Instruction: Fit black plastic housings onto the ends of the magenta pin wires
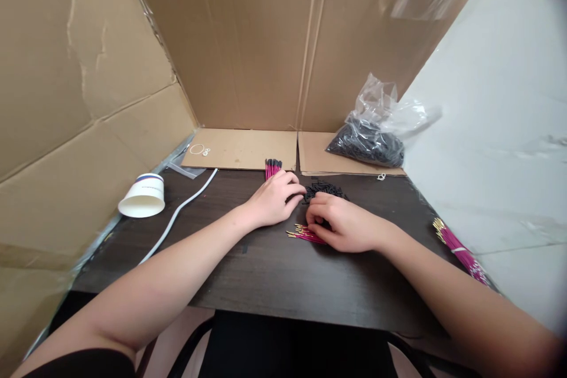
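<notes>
My left hand [275, 196] lies on the dark table [266, 266] with its fingers curled, holding a bunch of pink wires with black caps [273, 168] that stick out behind it. My right hand [343, 224] rests beside it, fingers bent over a small fan of pink wires with gold tips [301, 233] and pinching something I cannot make out. Between and just behind both hands lies a loose pile of small black pieces [325, 190].
A clear plastic bag of black pieces [367, 144] sits at the back right. More pink wires [460, 251] lie at the right edge. A tipped white paper cup [142, 196] and a white cable [177, 212] lie left. Cardboard walls [248, 41] surround the table.
</notes>
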The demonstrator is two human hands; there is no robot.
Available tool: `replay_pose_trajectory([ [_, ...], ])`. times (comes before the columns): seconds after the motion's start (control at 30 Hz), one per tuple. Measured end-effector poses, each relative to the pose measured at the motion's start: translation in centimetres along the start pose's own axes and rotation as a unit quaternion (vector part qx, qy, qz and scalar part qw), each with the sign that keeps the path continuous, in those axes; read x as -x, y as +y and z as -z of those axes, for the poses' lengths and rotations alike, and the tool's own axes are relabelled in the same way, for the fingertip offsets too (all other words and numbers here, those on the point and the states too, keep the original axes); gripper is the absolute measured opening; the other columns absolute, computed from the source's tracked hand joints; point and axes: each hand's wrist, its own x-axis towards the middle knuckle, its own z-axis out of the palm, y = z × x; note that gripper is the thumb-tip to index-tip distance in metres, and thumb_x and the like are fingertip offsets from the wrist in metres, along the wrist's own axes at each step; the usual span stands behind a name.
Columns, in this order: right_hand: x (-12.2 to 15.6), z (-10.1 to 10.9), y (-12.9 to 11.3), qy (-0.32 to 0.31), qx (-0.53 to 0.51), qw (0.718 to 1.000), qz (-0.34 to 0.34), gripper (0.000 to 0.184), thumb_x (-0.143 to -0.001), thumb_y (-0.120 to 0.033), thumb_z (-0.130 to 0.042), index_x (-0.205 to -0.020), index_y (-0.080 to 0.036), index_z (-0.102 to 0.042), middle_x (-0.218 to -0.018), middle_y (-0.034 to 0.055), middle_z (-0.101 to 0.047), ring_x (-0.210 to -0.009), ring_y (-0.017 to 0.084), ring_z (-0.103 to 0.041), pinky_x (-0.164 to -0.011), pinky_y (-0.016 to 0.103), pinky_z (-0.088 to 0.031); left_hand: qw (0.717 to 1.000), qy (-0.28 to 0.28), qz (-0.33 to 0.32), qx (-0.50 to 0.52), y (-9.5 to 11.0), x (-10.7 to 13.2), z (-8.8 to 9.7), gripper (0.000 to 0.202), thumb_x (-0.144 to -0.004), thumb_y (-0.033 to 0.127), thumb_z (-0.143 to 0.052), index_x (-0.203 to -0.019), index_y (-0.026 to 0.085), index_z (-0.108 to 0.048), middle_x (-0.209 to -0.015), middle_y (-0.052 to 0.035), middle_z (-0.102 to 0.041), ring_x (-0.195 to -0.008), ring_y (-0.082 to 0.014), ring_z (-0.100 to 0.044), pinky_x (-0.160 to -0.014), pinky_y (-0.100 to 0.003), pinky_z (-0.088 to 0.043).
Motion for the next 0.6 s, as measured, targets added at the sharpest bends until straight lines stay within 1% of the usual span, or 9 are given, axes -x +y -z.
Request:
replay_pose_trajectory([
  [0.2, 0.1, 0.1, 0.2, 0.004, -0.004, 1.0, 0.008, 0.015, -0.102, -0.01, -0.061, -0.091, -0.02, -0.063, -0.095, 0.0078, -0.067, -0.09, 0.023, -0.06, -0.083, 0.037, -0.05, 1.0, -0.01, -0.003, -0.002, -0.4, 0.2, -0.2, 0.026, -0.107, 0.024, -0.066, -0.126, 0.02, -0.084, -0.123, -0.0132, -0.071, -0.116, -0.0293, -0.061, -0.111, -0.053, -0.056],
  [0.3, 0.1, 0.1, 0.4, 0.021, -0.003, 1.0, -0.002, 0.015, -0.106, -0.013, -0.057, -0.094, -0.021, -0.059, -0.095, 0.0074, -0.067, -0.09, 0.023, -0.06, -0.084, 0.037, -0.05, 1.0, -0.017, -0.014, -0.012, -0.5, 0.3, -0.2, 0.026, -0.107, 0.025, -0.067, -0.127, 0.024, -0.084, -0.128, -0.0124, -0.07, -0.118, -0.0296, -0.059, -0.112, -0.054, -0.055],
  [0.37, 0.1, -0.1, 0.7, 0.052, -0.001, 0.999, -0.008, 0.013, -0.109, -0.015, -0.054, -0.098, -0.022, -0.056, -0.092, 0.0058, -0.067, -0.085, 0.022, -0.059, -0.083, 0.037, -0.049, 1.0, -0.017, -0.018, -0.011, -0.6, 0.3, -0.3, 0.023, -0.107, 0.025, -0.069, -0.122, 0.025, -0.086, -0.127, -0.0118, -0.071, -0.118, -0.0295, -0.06, -0.111, -0.054, -0.055],
  [0.47, 0.0, -0.4, 1.3, 0.127, 0.009, 0.992, -0.017, 0.009, -0.113, -0.019, -0.05, -0.106, -0.023, -0.053, -0.091, 0.0041, -0.068, -0.079, 0.021, -0.059, -0.08, 0.036, -0.048, 1.0, -0.009, -0.017, -0.004, -0.6, 0.3, -0.4, 0.018, -0.104, 0.022, -0.071, -0.113, 0.024, -0.087, -0.123, -0.0112, -0.072, -0.115, -0.0292, -0.061, -0.11, -0.053, -0.055],
  [0.53, 0.0, -0.6, 1.7, 0.175, 0.013, 0.984, -0.031, 0.006, -0.114, -0.022, -0.05, -0.109, -0.024, -0.053, -0.092, 0.0038, -0.069, -0.077, 0.02, -0.059, -0.075, 0.034, -0.047, 1.0, -0.003, -0.015, 0.0, -0.7, 0.2, -0.4, 0.017, -0.104, 0.022, -0.072, -0.111, 0.023, -0.087, -0.121, -0.0107, -0.073, -0.114, -0.0289, -0.062, -0.109, -0.053, -0.055],
  [0.6, 0.0, -0.7, 2.1, 0.205, 0.006, 0.978, -0.044, 0.006, -0.115, -0.024, -0.05, -0.11, -0.024, -0.053, -0.091, 0.0033, -0.069, -0.074, 0.019, -0.06, -0.071, 0.032, -0.046, 1.0, -0.001, -0.013, 0.002, -0.7, 0.2, -0.4, 0.016, -0.104, 0.023, -0.073, -0.111, 0.023, -0.087, -0.119, -0.0101, -0.074, -0.112, -0.0284, -0.063, -0.107, -0.053, -0.055],
])
